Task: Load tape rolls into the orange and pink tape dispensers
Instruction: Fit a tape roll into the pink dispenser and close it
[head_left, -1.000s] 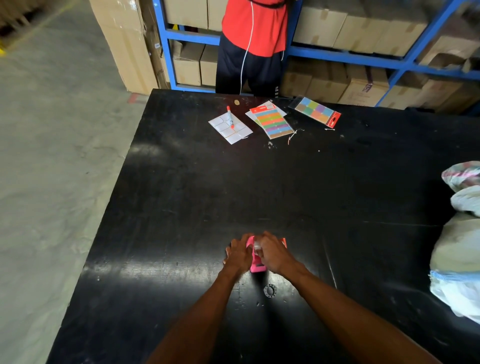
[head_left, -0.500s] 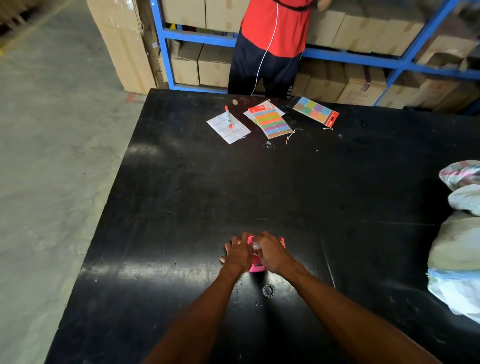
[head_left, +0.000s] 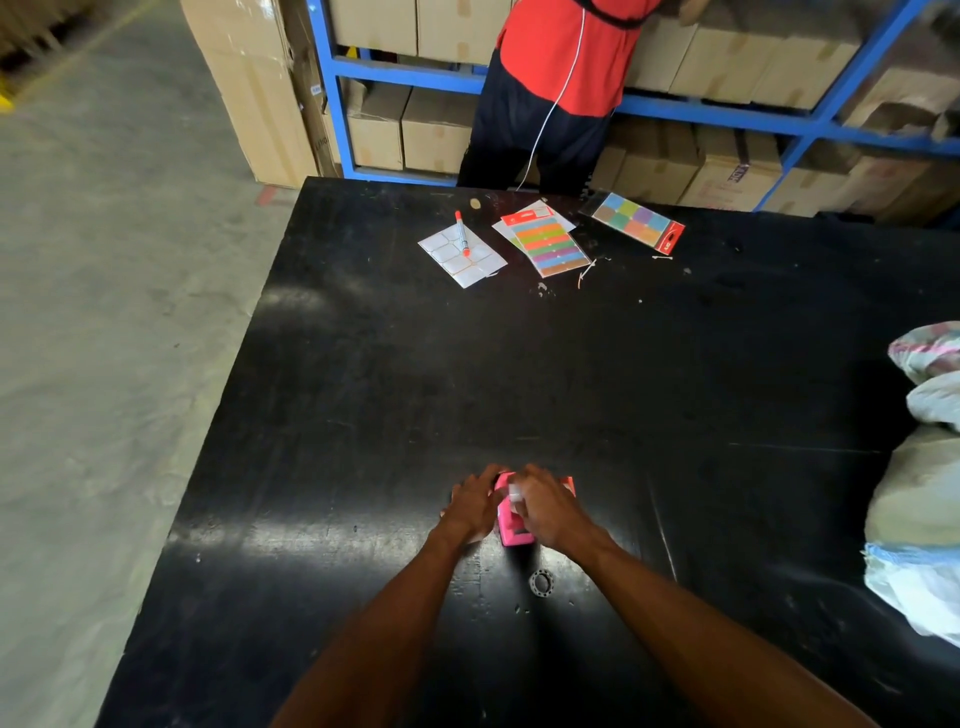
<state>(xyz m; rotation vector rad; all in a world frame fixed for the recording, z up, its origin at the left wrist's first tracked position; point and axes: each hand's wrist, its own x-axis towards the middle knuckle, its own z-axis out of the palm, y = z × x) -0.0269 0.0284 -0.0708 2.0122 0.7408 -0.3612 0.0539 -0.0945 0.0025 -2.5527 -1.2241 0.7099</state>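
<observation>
The pink tape dispenser sits on the black table between my hands. My left hand steadies its left side. My right hand presses over its top, fingers pinched on a small clear tape roll. An orange corner of the orange dispenser peeks out behind my right hand; most of it is hidden. A small grey ring-shaped tape core lies on the table just in front of the pink dispenser.
At the far side lie a white label sheet with a red-capped pen and two packs of coloured labels. A person in red stands at blue shelving with cartons. Filled sacks rest at the right edge.
My hands stay on the pink dispenser with only slight finger movement. The person in red has shifted to the right along the shelves.
</observation>
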